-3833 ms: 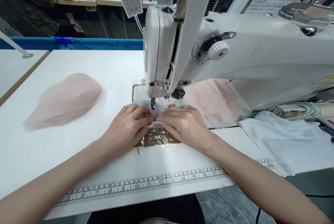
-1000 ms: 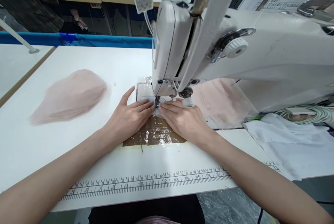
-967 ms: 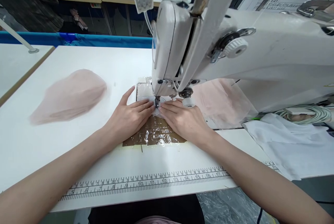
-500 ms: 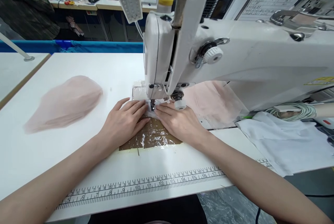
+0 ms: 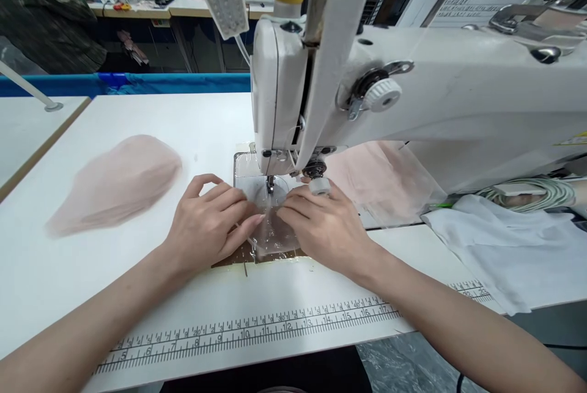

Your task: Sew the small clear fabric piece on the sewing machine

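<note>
A small piece of sheer pale fabric lies in front of the presser foot of a white sewing machine. My left hand is at the fabric's left edge, thumb and fingertips closed on it. On the other side, my right hand grips the right edge with bent fingers, close to the machine's white knob. Beneath the fabric, shiny brown tape covers part of the table. The presser foot stands just beyond the fingertips; whether it touches the fabric I cannot tell.
Sheer pink fabric pieces lie on the left of the table, and more pink fabric is under the machine arm. White cloth hangs over the right side. A printed ruler runs along the front edge. Another person is at back left.
Both hands have drawn back from the presser foot toward the front edge, bringing the sheer fabric over the brown tape. The fingers have gone from lying flat to bent and gripping.
</note>
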